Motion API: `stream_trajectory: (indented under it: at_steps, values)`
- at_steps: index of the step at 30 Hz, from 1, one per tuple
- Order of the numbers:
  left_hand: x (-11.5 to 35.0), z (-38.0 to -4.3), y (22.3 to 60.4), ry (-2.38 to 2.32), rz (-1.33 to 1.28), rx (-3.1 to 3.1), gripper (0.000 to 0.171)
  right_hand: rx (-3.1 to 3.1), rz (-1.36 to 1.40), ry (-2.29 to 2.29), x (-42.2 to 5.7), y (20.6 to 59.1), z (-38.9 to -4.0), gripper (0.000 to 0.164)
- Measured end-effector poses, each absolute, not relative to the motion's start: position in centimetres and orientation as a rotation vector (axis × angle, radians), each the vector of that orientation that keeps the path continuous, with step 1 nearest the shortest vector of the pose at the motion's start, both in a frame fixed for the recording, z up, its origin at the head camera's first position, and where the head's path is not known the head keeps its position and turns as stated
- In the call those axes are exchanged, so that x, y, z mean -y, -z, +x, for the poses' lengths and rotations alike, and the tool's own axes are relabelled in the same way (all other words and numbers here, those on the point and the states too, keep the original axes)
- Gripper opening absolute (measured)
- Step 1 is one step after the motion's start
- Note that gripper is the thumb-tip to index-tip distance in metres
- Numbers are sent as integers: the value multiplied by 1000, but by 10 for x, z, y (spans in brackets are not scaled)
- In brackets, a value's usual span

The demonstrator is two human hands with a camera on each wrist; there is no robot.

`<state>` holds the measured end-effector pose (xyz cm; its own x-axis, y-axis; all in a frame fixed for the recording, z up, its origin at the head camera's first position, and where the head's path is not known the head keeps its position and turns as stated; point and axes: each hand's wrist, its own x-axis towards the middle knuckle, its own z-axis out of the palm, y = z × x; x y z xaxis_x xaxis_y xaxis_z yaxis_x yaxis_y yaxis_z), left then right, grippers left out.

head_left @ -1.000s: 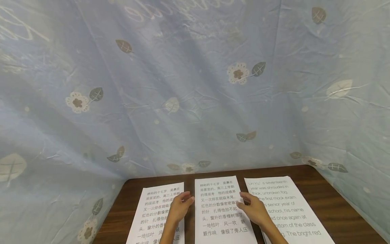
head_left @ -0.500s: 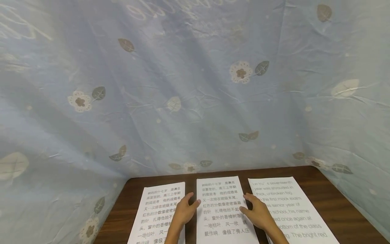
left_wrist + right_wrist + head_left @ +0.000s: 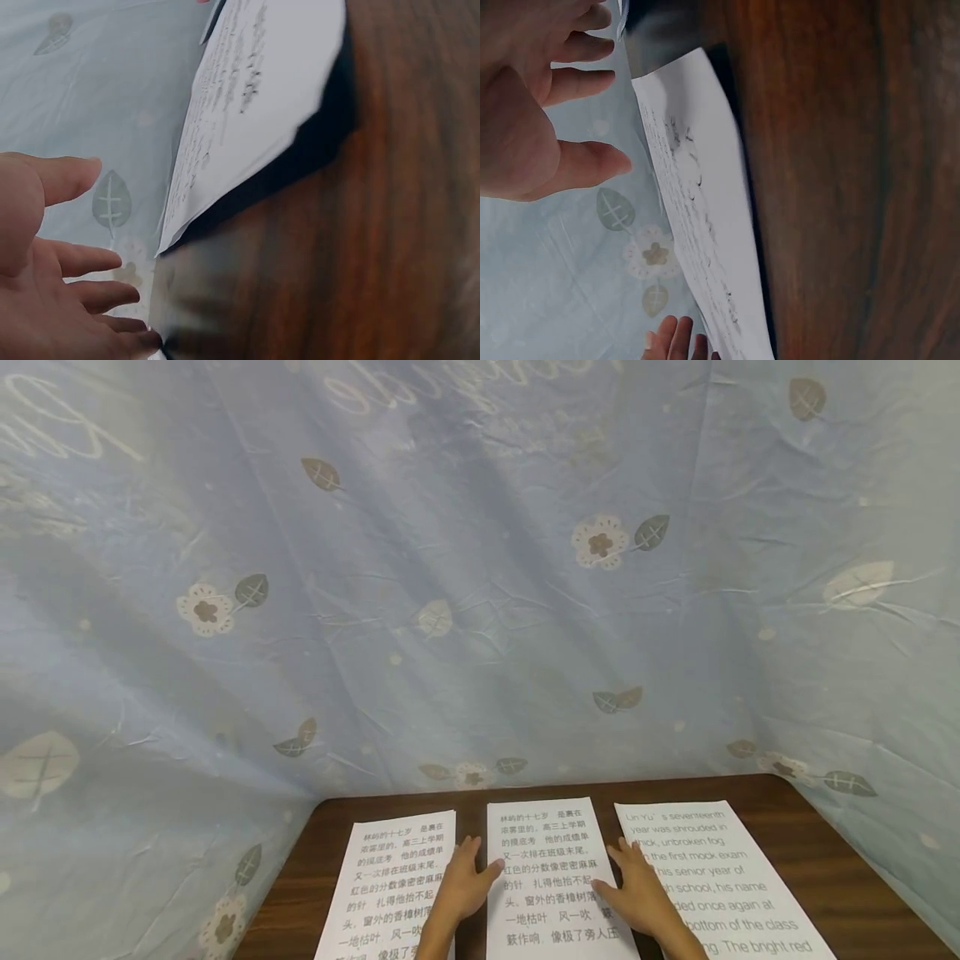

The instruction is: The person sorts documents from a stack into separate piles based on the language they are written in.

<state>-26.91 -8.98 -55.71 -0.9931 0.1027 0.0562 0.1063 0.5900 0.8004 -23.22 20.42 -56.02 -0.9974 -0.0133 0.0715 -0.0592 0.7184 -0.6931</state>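
Three white printed sheets, looking like thin stacks, lie side by side: a left one with Chinese text (image 3: 393, 868), a middle one with Chinese text (image 3: 547, 868) and a right one with English text (image 3: 742, 893). My left hand (image 3: 463, 887) is at the middle sheet's left edge, its thumb overlapping that edge in the head view. On the opposite side my right hand (image 3: 639, 893) has its thumb over the middle sheet's right edge and its fingers overlapping the right sheet. Both wrist views show spread fingers (image 3: 97, 296) and thumb (image 3: 592, 163), with nothing gripped.
The sheets lie on a dark brown wooden table (image 3: 813, 835) with rounded far corners. Behind it and along both sides hangs a pale blue curtain (image 3: 495, 652) printed with leaves and flowers. Strips of tabletop separate the sheets.
My left hand has shifted right toward the middle sheet, its fingers spreading wider. My right hand has moved slightly down and its fingers have straightened. The whole head view has drifted a little.
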Motion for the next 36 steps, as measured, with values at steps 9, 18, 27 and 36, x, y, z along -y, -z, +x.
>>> stream_trajectory:
  at_steps: [9,18,27,36]
  values:
    - [88,-267,563,1417,-269,2815,84,2893,58,-1172,-205,566,-233,79]
    - [87,-270,570,1345,-274,2859,78,2905,73,-1120,-204,567,-232,75]
    - [82,-266,566,1302,-258,2866,68,2903,81,-1130,-204,568,-232,73]
    - [80,-267,563,1310,-221,2880,69,2902,88,-1140,-203,567,-232,70]
